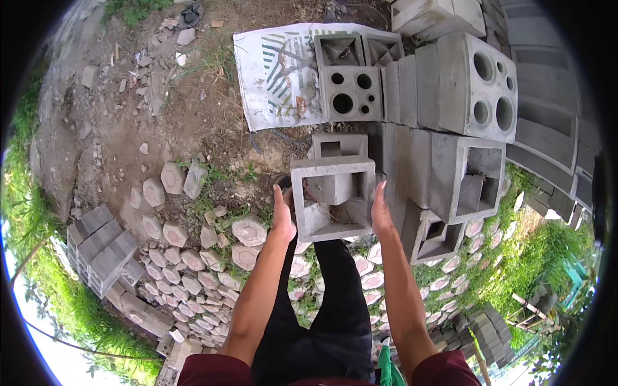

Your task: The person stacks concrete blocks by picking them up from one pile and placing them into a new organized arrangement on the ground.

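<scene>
A square grey concrete vent block [332, 168] is held in front of me, its hollow side facing up. Inside it are a slanted inner wall and some dry twigs or roots. My left hand [284, 217] presses flat against the block's left side, fingers pointing away from me. My right hand [381, 211] lies along the opposite side, its thumb and fingers stretched forward. Much of both hands' fingers is hidden at the block's sides. Just beyond it sits another hollow concrete block [340, 140], partly covered by the held one.
Stacked concrete blocks [479, 83] with round holes or square hollows stand close on my right. A white printed sack [273, 77] lies ahead, partly under more blocks. Hexagonal pavers [250, 230] cover the ground near my legs. A grey block pile [103, 248] stands at far left.
</scene>
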Action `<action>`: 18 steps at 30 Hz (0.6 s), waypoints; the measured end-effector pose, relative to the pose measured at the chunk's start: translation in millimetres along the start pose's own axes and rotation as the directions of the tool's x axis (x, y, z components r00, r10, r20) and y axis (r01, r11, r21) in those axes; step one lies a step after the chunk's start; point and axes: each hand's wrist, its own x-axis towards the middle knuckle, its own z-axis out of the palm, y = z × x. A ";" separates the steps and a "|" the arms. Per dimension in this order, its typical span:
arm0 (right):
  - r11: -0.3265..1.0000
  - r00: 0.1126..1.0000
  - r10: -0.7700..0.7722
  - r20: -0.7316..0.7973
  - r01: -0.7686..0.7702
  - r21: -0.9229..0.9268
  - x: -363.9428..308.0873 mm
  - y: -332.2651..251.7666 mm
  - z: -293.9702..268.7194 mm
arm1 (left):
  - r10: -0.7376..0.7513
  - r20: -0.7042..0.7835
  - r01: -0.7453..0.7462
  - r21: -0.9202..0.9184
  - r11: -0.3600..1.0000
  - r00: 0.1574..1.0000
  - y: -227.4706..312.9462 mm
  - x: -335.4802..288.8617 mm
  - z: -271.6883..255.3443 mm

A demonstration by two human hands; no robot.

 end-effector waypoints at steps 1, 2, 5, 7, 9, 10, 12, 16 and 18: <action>1.000 0.999 -0.014 0.042 0.015 -0.014 -23.6 -18.7 4.5 | 0.000 0.035 0.002 -0.046 0.999 0.999 5.2 -23.4 -0.3; 0.999 0.997 -0.024 0.079 0.027 -0.033 -49.1 -36.5 6.7 | 0.053 0.091 -0.052 -0.020 0.998 0.994 9.4 -51.2 4.5; 0.992 0.975 -0.052 0.215 0.075 -0.102 -123.5 -84.0 21.1 | 0.129 -0.035 -0.131 -0.036 0.991 0.991 28.0 -148.2 24.6; 0.967 0.949 -0.178 0.262 0.218 -0.131 -167.3 -109.5 29.1 | 0.174 -0.038 -0.177 -0.095 0.980 0.984 40.4 -209.7 44.6; 0.946 0.922 -0.245 0.298 0.295 -0.133 -215.7 -145.6 52.2 | 0.307 -0.026 -0.308 -0.109 0.945 0.951 21.7 -236.1 8.8; 0.948 0.928 -0.250 0.275 0.293 -0.127 -243.1 -171.1 64.6 | 0.389 -0.012 -0.389 -0.096 0.916 0.921 23.1 -260.2 10.4; 0.931 0.897 -0.312 0.314 0.355 -0.089 -307.4 -216.6 89.9 | 0.490 -0.010 -0.488 -0.098 0.867 0.872 35.1 -317.0 17.4; 0.910 0.829 -0.339 0.444 0.410 -0.071 -372.5 -238.4 125.5 | 0.581 0.036 -0.563 -0.208 0.800 0.813 41.2 -374.8 -18.2; 0.927 0.819 -0.296 0.491 0.370 -0.059 -396.2 -232.5 146.3 | 0.592 -0.006 -0.579 -0.223 0.785 0.806 50.2 -419.9 -30.3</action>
